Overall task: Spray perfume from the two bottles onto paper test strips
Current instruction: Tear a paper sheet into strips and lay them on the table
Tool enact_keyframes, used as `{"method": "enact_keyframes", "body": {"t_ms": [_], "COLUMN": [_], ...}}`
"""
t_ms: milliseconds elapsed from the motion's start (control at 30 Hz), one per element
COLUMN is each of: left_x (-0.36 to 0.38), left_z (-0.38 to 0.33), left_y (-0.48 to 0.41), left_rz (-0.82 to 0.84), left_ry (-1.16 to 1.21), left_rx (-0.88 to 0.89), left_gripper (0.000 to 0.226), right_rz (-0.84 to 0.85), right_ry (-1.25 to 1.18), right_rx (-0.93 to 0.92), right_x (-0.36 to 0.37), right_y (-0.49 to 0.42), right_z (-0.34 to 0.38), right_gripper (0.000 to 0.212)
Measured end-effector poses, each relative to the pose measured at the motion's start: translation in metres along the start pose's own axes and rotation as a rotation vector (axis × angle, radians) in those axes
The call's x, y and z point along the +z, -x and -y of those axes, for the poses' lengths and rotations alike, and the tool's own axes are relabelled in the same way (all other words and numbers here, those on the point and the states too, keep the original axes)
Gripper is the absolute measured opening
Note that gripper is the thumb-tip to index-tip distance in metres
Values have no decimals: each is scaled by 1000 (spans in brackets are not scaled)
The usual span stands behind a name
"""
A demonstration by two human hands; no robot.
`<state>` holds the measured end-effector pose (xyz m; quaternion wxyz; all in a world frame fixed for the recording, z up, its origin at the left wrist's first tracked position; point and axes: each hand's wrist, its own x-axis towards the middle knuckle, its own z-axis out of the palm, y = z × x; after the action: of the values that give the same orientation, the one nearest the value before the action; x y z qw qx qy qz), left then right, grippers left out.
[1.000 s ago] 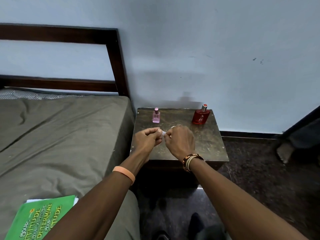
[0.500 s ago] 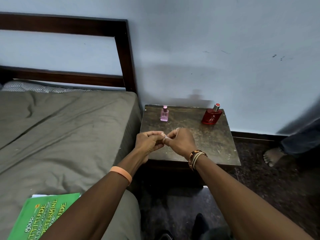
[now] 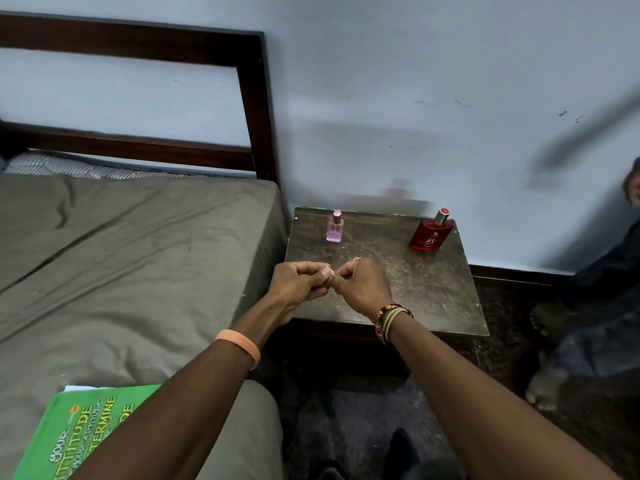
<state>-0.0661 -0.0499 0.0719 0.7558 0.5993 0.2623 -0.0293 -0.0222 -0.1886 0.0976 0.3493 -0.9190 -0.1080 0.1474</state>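
Little has moved in the last second: left hand [image 3: 298,285] and right hand [image 3: 363,289] stay fingertip to fingertip, the view has panned a bit, and both bottles are where they were.

State now: both hands are curled and pinch a small white scrap, likely the paper strip [image 3: 328,271], between thumbs and forefingers. Only a sliver shows, so I can't tell its length or whether it's being torn or folded. The hands hover over the 7 o'clock part of the surface [image 3: 433,292].

Pink bottle [image 3: 334,227] stands upright at 11 o'clock and red bottle [image 3: 430,233] at 1 o'clock, well apart, neither held. Bed [image 3: 121,254] is at 9 o'clock of the surface, with a green book [image 3: 83,431] on its near edge.

My read: still strip prep, nothing sprayed yet.

- Keep the pinch at one end and leave the rest of the strip free for spray.
- Hand the strip to one hand before reaching.
- Pink bottle is the nearer, so take it first.
- Aim the nozzle away from the fingers.
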Motion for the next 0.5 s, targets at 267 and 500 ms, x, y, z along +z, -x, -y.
{"method": "enact_keyframes", "body": {"t_ms": [267, 500], "left_x": [4, 1], "left_z": [2, 4], "left_y": [-1, -2], "left_rz": [-29, 19], "left_ry": [-201, -282], "left_rx": [97, 71], "left_gripper": [11, 8], "right_rz": [-46, -9], "right_ry": [22, 19], "right_rx": [32, 28], "right_x": [3, 9], "right_y": [0, 1], "right_z": [1, -2], "right_gripper": [23, 17]}}
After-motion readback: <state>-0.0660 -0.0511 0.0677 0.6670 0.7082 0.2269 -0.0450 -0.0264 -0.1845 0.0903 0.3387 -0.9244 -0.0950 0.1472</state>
